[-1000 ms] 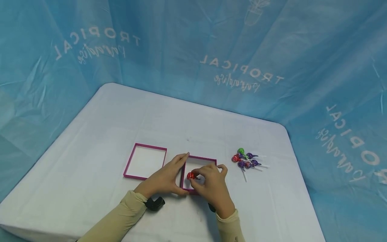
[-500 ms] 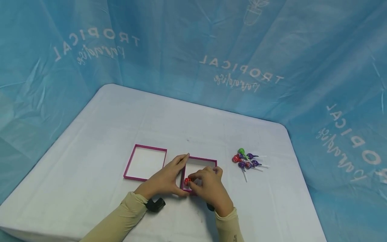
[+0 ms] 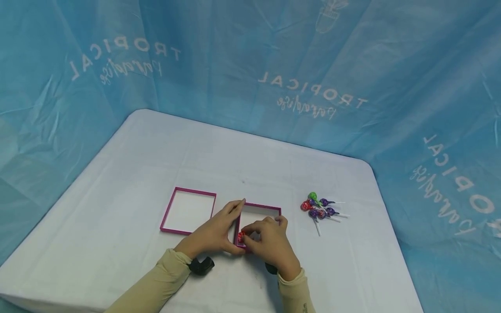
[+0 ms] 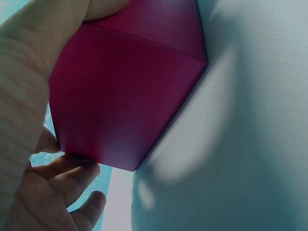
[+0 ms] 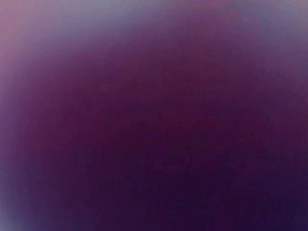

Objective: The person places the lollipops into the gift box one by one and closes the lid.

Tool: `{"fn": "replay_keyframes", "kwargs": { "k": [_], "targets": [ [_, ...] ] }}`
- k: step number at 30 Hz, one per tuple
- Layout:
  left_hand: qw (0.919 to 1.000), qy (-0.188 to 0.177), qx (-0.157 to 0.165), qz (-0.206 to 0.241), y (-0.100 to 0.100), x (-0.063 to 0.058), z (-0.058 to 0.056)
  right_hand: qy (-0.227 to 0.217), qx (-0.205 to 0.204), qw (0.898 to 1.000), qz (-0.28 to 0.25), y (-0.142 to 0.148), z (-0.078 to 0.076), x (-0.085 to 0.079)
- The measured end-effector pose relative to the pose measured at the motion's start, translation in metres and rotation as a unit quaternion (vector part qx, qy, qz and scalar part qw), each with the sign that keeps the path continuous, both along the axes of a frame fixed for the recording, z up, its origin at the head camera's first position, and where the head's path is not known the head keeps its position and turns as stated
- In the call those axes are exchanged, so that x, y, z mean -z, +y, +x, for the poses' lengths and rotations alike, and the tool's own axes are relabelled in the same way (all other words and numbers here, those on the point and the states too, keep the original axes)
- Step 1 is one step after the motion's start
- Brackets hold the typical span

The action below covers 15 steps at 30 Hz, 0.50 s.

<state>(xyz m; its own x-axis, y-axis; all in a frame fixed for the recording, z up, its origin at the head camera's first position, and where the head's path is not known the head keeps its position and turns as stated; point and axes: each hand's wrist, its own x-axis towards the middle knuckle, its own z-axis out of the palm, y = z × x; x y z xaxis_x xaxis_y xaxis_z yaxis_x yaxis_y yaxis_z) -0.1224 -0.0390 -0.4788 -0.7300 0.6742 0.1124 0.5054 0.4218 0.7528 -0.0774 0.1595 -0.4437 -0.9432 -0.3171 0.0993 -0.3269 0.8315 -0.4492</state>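
A magenta-edged square box [image 3: 261, 205] with a white inside stands open-topped in the middle of the table. My left hand [image 3: 211, 231] holds its left side, thumb at the near corner and fingertips at the far one. In the left wrist view, the box's magenta outer walls [image 4: 120, 91] fill the middle, with the thumb and fingers around them. Inside the box, at its near left corner, my right hand [image 3: 272, 244] pinches a red-wrapped lollipop [image 3: 240, 237]. The lollipop's stick is hidden under that hand. The right wrist view is a dark purple blur.
To the left lies a second shallow magenta-edged square [image 3: 195, 191], like a lid, its white inside facing up. On the right is a loose pile of lollipops [image 3: 322, 212] in green, red and purple wrappers. Blue printed sheeting [image 3: 219, 65] surrounds the white-covered table [image 3: 250, 165].
My right hand has lowered the red lollipop toward the near left corner of the box. The left hand has kept its place on the box.
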Motion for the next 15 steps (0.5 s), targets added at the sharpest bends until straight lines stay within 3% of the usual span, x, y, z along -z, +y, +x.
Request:
{"fn": "replay_keyframes", "kwargs": {
  "k": [7,15],
  "targets": [
    [0.9999,0.013,-0.006,0.003,0.0008,-0.0003,-0.0006,0.011,0.009,1.000,0.028,-0.0012,-0.0012,0.0043],
    [0.9998,-0.015,-0.006,0.011,0.0010,-0.0011,0.0014,-0.002,-0.013,0.998,0.066,-0.0001,-0.0011,0.0066]
  ]
}}
